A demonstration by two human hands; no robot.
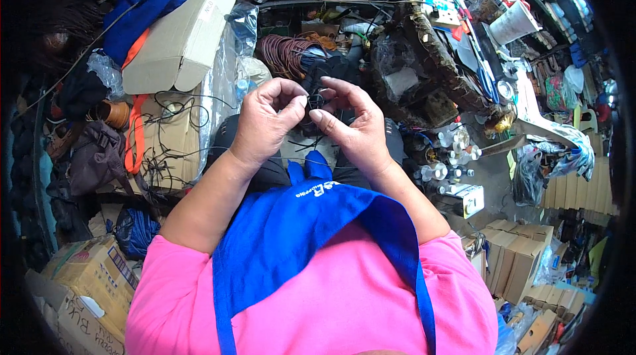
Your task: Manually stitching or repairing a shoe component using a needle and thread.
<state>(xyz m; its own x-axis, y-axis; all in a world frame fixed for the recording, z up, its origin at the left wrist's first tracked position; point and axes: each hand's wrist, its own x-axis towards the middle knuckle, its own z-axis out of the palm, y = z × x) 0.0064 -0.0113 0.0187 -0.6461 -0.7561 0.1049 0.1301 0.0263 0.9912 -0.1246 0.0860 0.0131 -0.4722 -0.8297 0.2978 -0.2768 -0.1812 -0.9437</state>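
Note:
Close together in the middle of the view, both my hands work at a thin black cord (314, 98). My left hand (264, 118) pinches it between thumb and forefinger. My right hand (358, 123) is curled from the other side, its thumb and fingers closed on the same cord. Behind and below them lies a dark object (331, 71) over my lap; its kind cannot be made out. My blue apron (291, 222) spreads below the hands. More loose black cord (165, 156) lies tangled to the left, on a cardboard surface.
A large cardboard sheet (179, 37) and an orange strap (136, 133) are at left. A coil of brown cord (288, 55) sits ahead. On the right are a cluttered worn bench (434, 57), several small bottles (457, 149) and stacked cardboard boxes (513, 255). A printed carton (96, 282) stands lower left.

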